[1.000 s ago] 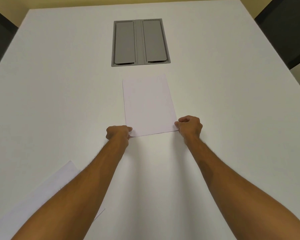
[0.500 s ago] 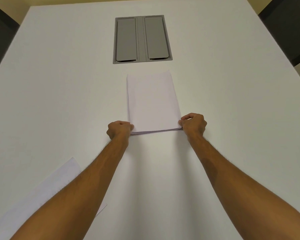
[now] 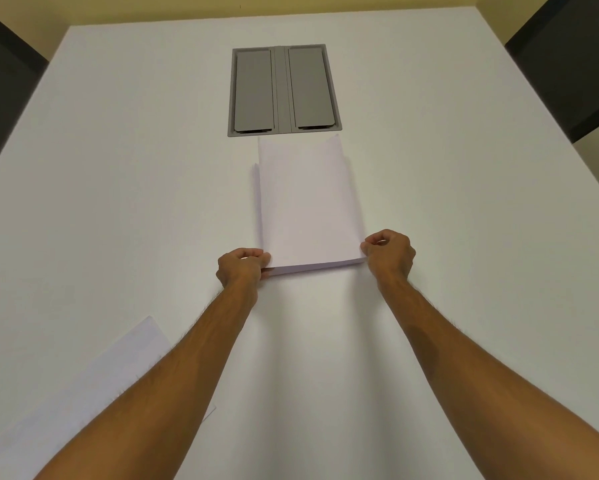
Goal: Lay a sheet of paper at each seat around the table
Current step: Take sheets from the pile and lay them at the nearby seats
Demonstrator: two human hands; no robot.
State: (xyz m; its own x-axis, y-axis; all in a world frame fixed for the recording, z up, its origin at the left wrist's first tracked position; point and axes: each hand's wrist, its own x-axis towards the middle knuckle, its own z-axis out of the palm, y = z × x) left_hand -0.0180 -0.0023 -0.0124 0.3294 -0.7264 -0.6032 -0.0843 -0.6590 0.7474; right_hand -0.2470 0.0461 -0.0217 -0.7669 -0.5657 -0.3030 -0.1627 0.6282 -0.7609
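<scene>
**Q.** While both arms reach across the white table (image 3: 118, 188), what do the hands hold?

**A.** Left hand (image 3: 239, 266) and right hand (image 3: 390, 252) are each pinched closed on a near corner of the paper stack (image 3: 308, 202). The stack lies mid-table, its far edge just short of the grey cable hatch (image 3: 284, 90); that end looks lifted or curled, with lower sheets offset at the left.

**Q.** Why grip at two corners?

**A.** Probably to keep the loose sheets square while the stack is handled; a one-sided hold would let them fan.

**Q.** How far along is the task?

**A.** One single sheet (image 3: 93, 386) already lies near the front-left edge, partly under the left forearm. Dark chairs (image 3: 568, 60) at the far sides apparently mark seats unserved.
</scene>
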